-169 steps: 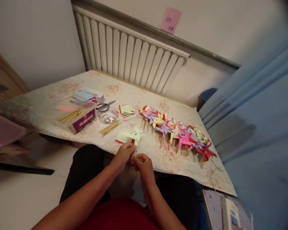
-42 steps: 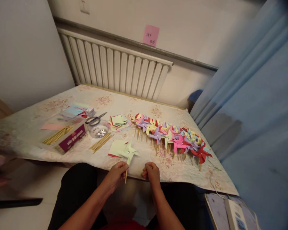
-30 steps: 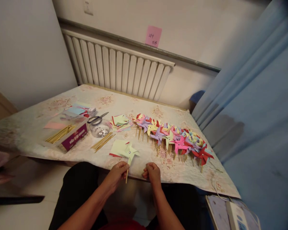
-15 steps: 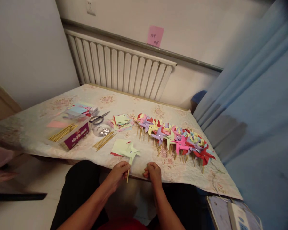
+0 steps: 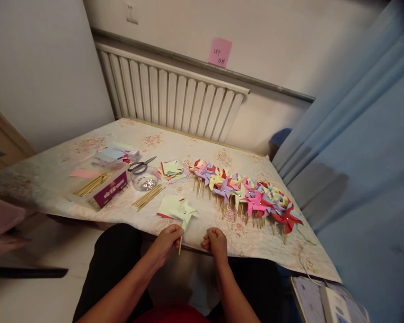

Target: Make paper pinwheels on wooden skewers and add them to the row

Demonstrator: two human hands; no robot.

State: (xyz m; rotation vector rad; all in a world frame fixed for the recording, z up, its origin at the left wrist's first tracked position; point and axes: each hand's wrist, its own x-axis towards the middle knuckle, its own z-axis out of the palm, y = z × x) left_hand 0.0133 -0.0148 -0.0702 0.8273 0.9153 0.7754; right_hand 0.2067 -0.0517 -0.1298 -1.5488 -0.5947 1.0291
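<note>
**Head view: a green pinwheel pinched by its stick**

The left hand (image 5: 166,240) has its fingers closed on the wooden stick of a pale green pinwheel (image 5: 185,212), held upright at the near table edge (image 5: 134,224). The right hand (image 5: 216,238) is curled into a loose fist just beside it, holding nothing that can be seen. The pinwheel looks very light, with thin paper vanes that would crease easily; the stiff stick is the safe place to grip.

Farther out lie a row of finished pinwheels (image 5: 249,193), loose sticks (image 5: 149,196), scissors (image 5: 142,164) and a purple box (image 5: 112,192) whose print is unreadable. The pink note (image 5: 220,52) on the wall carries handwritten figures too small to read.
</note>
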